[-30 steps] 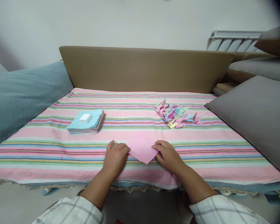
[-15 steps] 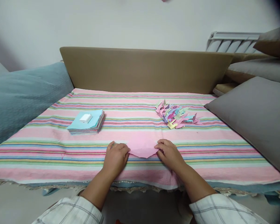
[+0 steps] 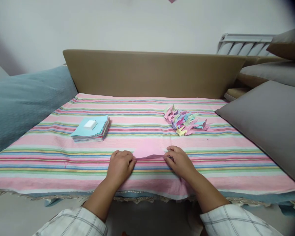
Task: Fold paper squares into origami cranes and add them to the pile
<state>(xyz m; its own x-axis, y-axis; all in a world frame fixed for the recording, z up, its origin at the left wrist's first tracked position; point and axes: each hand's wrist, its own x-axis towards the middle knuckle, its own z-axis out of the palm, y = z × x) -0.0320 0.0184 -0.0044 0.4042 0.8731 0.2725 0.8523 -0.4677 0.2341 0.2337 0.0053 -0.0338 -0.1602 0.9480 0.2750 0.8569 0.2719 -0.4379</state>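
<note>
A sheet of pink origami paper [image 3: 148,150] lies low over the striped cloth in front of me, its near part bent up into a darker fold line. At its left corner, my left hand [image 3: 120,166] pinches the paper between thumb and fingers. My right hand [image 3: 178,160] grips the opposite corner in the same way. Beyond the right hand lies a heap of folded paper cranes [image 3: 185,122] in pink, purple, blue, green and yellow. Farther off to the left is a stack of square paper [image 3: 88,131], light blue on top, with a small white block [image 3: 90,124] resting on it.
The striped cloth [image 3: 51,160] covers the seat, its lace edge hanging toward me. A brown backrest board [image 3: 149,73] stands at the back. Grey cushions [image 3: 267,121] border the right side, a blue padded arm [image 3: 29,101] the left. A white radiator [image 3: 244,44] is behind.
The paper's near corner, which pointed toward me, has been turned up and away, so the near edge is now a straight crease. Both hands keep hold of the side corners, barely shifting.
</note>
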